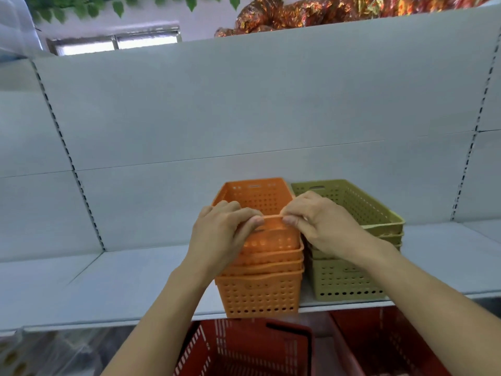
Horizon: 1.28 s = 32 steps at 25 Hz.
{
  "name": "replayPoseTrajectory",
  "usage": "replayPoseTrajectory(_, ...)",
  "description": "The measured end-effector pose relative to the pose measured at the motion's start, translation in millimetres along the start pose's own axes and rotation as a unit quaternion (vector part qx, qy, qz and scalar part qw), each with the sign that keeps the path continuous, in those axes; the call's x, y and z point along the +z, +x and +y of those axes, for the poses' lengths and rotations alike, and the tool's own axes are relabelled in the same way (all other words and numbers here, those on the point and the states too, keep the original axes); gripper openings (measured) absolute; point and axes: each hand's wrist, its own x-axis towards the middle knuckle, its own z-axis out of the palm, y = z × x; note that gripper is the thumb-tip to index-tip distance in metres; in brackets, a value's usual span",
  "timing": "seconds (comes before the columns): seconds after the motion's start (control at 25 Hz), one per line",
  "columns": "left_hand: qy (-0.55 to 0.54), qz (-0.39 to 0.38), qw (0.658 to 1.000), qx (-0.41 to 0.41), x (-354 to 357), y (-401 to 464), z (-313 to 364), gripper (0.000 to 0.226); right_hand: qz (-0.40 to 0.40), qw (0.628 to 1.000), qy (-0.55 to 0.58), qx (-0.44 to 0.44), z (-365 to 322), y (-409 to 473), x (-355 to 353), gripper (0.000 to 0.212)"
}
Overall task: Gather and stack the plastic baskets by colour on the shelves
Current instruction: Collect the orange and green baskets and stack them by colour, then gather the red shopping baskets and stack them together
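Left hand: pinches near rim of top orange basket.
Right hand: pinches same rim.
Orange stack: on shelf, just beside green stack.

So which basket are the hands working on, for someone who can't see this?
Find the grey shelf, where two basket stacks stand side by side. Take the orange stack, left of the green stack. It is the top orange basket, whose near rim the left hand and right hand pinch; it is the only one sitting raised, not fully nested.
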Motion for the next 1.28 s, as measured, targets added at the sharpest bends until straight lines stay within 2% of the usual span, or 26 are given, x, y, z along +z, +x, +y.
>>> replayPoseTrajectory(0.08, -0.007, -0.032, 0.999, 0.012, 8.3, -10.8, -3.6, 0.051, -0.053, 0.998, -0.018, 0.02, -3.2, -9.8, 2.8, 0.025)
replayPoseTrajectory(0.2, 0.01, -0.004, 1.0, 0.02, 13.7, -28.1, -12.5, 0.052, -0.073, 0.995, -0.06, -0.011, -7.6, -21.6, 11.9, 0.056)
replayPoseTrajectory(0.32, 0.092, -0.009, 0.995, 0.043, 20.9, -39.9, -27.2, 0.069, -0.035, 0.982, -0.18, -0.056, -5.1, -27.5, 23.9, 0.072)
replayPoseTrajectory(0.48, 0.103, 0.012, 0.994, 0.031, 30.5, -43.6, -25.1, 0.08, 0.039, 0.976, -0.212, -0.004, -8.9, -40.0, 40.6, 0.081)
replayPoseTrajectory(0.56, 0.089, 0.025, 0.996, 0.018, 34.5, -52.3, -17.0, 0.081, 0.076, 0.975, -0.208, 0.011, -15.0, -55.0, 49.4, 0.078)
replayPoseTrajectory(0.72, 0.021, 0.058, 0.998, 0.006, 43.1, -97.4, -8.8, 0.068, 0.133, 0.983, -0.128, 0.023, -34.1, -104.5, 77.3, 0.054)
replayPoseTrajectory(0.84, -0.066, 0.031, 0.997, -0.005, 59.8, -154.7, -8.1, 0.049, 0.123, 0.989, -0.07, 0.051, -47.2, -147.1, 119.9, 0.04)
replayPoseTrajectory(0.92, -0.119, -0.016, 0.992, -0.04, 76.2, -196.4, -8.0, 0.039, 0.088, 0.992, -0.04, 0.086, -52.0, -173.7, 153.2, 0.036)
replayPoseTrajectory(1.08, -0.183, -0.127, 0.963, -0.154, 112.8, -268.4, -11.7, 0.037, -0.007, 0.979, 0.035, 0.201, -51.0, -220.5, 215.7, 0.039)
replayPoseTrajectory(1.2, -0.215, -0.183, 0.919, -0.273, 149.0, -307.2, -30.1, 0.042, -0.068, 0.953, 0.083, 0.282, -34.8, -244.1, 250.8, 0.04)
replayPoseTrajectory(1.28, -0.231, -0.221, 0.876, -0.362, 179.4, -327.9, -47.7, 0.048, -0.099, 0.934, 0.109, 0.325, -18.3, -253.6, 272.7, 0.042)
